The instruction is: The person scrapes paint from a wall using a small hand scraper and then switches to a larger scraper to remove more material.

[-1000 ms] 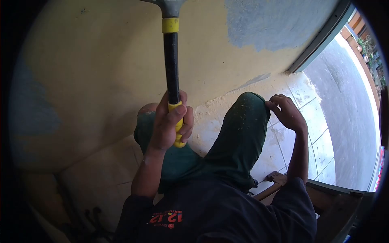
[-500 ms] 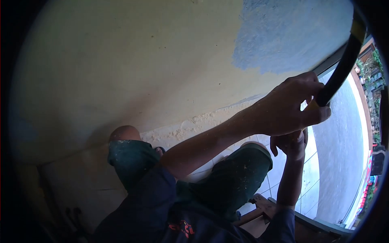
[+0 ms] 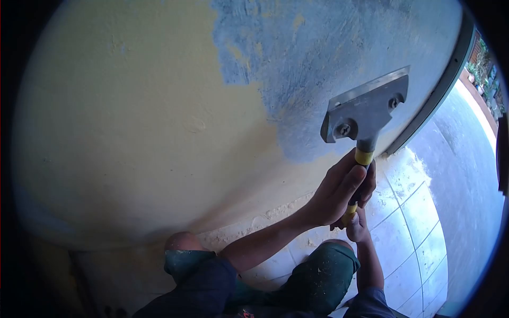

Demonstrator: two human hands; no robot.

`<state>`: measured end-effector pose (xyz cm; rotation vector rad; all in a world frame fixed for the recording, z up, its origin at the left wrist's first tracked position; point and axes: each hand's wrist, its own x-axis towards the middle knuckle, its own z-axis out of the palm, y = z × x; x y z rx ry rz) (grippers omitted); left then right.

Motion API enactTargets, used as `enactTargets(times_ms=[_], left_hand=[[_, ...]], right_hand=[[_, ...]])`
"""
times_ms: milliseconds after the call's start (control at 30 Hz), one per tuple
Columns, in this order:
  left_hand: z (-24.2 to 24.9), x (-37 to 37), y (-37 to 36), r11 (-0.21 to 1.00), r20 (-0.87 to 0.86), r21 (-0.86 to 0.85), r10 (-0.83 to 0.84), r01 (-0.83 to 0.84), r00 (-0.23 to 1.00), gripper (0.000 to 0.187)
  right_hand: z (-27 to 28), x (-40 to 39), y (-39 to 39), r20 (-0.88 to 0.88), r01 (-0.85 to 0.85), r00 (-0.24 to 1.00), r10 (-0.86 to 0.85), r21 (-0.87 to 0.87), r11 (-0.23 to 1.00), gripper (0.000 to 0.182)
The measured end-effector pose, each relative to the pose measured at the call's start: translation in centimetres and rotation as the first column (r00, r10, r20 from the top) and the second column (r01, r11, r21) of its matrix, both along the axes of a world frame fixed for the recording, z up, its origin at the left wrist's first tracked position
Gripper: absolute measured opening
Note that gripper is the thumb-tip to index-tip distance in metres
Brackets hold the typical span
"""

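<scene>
Both hands [image 3: 338,192] [image 3: 357,229] on scraper [image 3: 368,111], blade [image 3: 369,86] now visible

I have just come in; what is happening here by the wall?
A person holds a scraper with both hands: the left hand nearer its head, the right hand at the lower end. The blade is in front of a blue-grey patch on the yellowish wall; I cannot tell whether they touch. Pale crumbs lie along the wall's foot.
</scene>
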<state>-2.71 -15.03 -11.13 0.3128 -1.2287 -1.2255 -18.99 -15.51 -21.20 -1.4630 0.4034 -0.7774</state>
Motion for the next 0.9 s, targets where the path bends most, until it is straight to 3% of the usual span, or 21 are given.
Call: enactTargets(times_ms=[100, 200, 400, 567, 800, 900], left_hand=[[0.7, -1.4, 0.4, 0.993, -0.088, 0.105, 0.059, -0.05, 0.994, 0.047], [-0.7, -1.9, 0.6, 0.992, -0.13, 0.114, 0.071, -0.056, 0.989, 0.047], [-5.0, -2.0, 4.0, 0.973, -0.371, 0.136, 0.226, -0.188, 0.901, 0.043], [-5.3, -2.2, 3.7, 0.953, -0.349, 0.176, 0.294, -0.246, 0.89, 0.042], [-3.6, -1.7, 3.7, 0.901, -0.206, 0.195, 0.423, -0.387, 0.882, 0.039], [-3.9, -1.6, 3.7, 0.913, -0.216, 0.208, 0.392, -0.35, 0.894, 0.039]], right_hand=[[0.0, -1.2, 0.8, 0.104, -0.078, 0.992, 0.067, 0.106, 0.991, 0.059], [1.1, -2.5, 1.7, 0.061, -0.077, 0.996, 0.066, 0.204, 0.976, 0.048], [-1.0, -2.0, 2.6, 0.096, -0.274, 0.962, 0.257, 0.327, 0.905, 0.058], [-0.8, -2.6, 3.2, -0.012, -0.247, 0.963, 0.269, 0.359, 0.9, 0.063], [-1.8, -1.0, 4.3, 0.089, -0.275, 0.961, 0.26, 0.359, 0.892, 0.053], [-1.4, -0.7, 4.7, 0.075, -0.235, 0.972, 0.223, 0.341, 0.91, 0.052]])
